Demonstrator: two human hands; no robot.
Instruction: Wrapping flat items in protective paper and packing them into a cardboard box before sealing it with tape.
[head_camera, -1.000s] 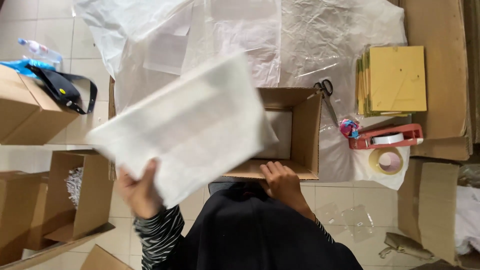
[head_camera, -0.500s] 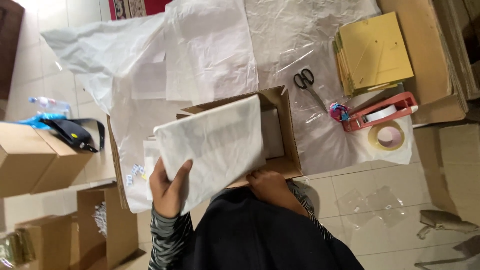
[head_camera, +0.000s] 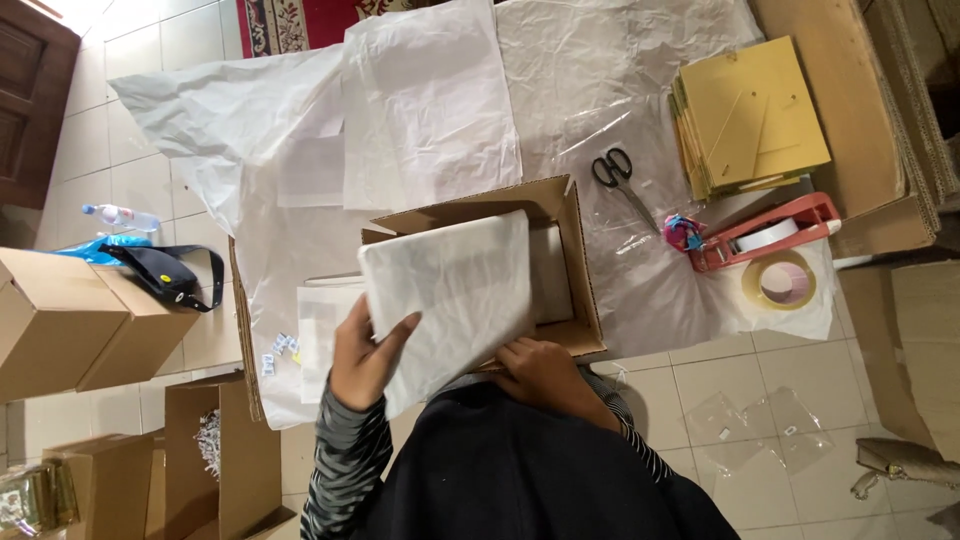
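Observation:
A flat item wrapped in white paper (head_camera: 450, 295) lies tilted over the mouth of an open cardboard box (head_camera: 583, 262) on the floor. My left hand (head_camera: 362, 352) grips the package's near-left corner, thumb on top. My right hand (head_camera: 542, 372) rests against the near edge of the box, under the package's lower edge. Inside the box another white wrapped item shows at the right side.
White paper sheets (head_camera: 420, 110) and clear plastic cover the floor beyond the box. Scissors (head_camera: 618, 178), a red tape dispenser (head_camera: 765, 235), a tape roll (head_camera: 778, 282) and stacked yellow boards (head_camera: 748, 115) lie right. Cardboard boxes (head_camera: 70, 320), a black bag (head_camera: 160, 272) and a bottle (head_camera: 120, 215) sit left.
The wrapped package has come down from in front of the camera to the box opening. My left hand stayed on its corner; my right hand stayed at the box's near edge.

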